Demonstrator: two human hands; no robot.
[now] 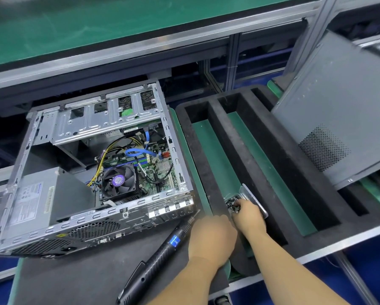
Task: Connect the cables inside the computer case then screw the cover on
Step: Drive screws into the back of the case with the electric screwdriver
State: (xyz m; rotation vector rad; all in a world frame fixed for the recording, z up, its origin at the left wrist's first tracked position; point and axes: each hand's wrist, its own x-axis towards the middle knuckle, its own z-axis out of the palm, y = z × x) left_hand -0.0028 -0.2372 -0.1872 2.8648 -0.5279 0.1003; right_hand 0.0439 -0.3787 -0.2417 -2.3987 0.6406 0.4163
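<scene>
Your right hand point(247, 213) reaches into the small dish of screws point(234, 203) at lower right of centre, fingertips curled among them; whether it pinches one I cannot tell. Your left hand point(211, 236) lies beside it, its fingers hidden. Dark mat point(85, 274) over green bench carries the open computer case point(92, 170) at centre left, long axis running lower left to upper right. Its cover point(338, 106) leans at right.

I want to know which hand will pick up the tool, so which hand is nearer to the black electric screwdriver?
Left. The left hand lies right beside the electric screwdriver, near its tip end. The right hand is farther right, reaching into the small screw tray.
</scene>
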